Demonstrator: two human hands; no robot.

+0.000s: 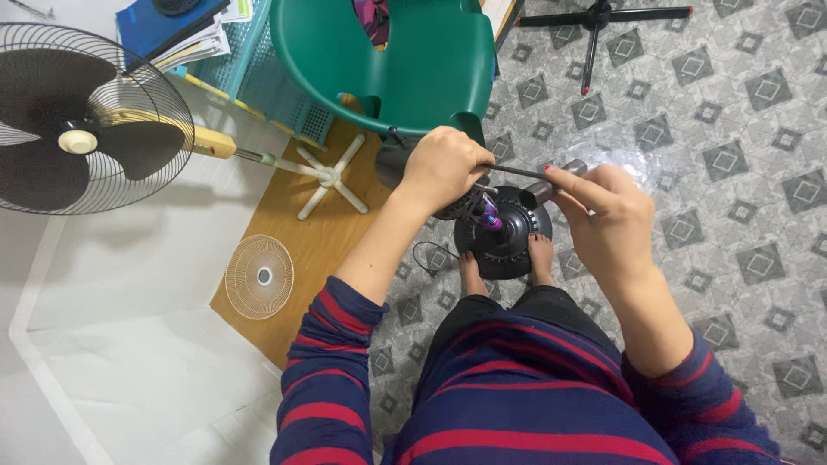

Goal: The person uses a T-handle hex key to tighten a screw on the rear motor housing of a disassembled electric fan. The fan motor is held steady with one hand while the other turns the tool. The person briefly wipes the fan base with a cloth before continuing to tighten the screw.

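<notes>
At the far left a standing fan [82, 129] lies tipped over, its dark blades inside a wire cage, with its pale pole running right to a white cross-shaped foot [329, 176]. Below it a loose round fan guard [259, 276] lies flat on a brown board [297, 250] on the floor. Behind these, at the top, are a stack of books and papers [177, 30] and a teal plastic basket [258, 73], then a green plastic chair [388, 60] just beyond the hands.

The left hand [441, 168] is closed over the upper left edge of a black round motor housing [502, 231], the grip of its fingers curled down around a small part there; what exactly it pinches is hidden by the knuckles. Purple wires [491, 217] show at the middle of the housing, just below and right of that hand. The housing stands on the patterned tile floor [732, 215] between the person's bare feet [541, 256], directly under both hands.

The right hand [607, 215] has its grip closed around the grey handle of a long thin screwdriver [517, 172], whose dark shaft runs left, across the top of the housing, to the left hand's fingers. A thin black cord [424, 257] loops on the floor left of the housing. A black tripod stand [603, 17] lies at the top right, well apart.
</notes>
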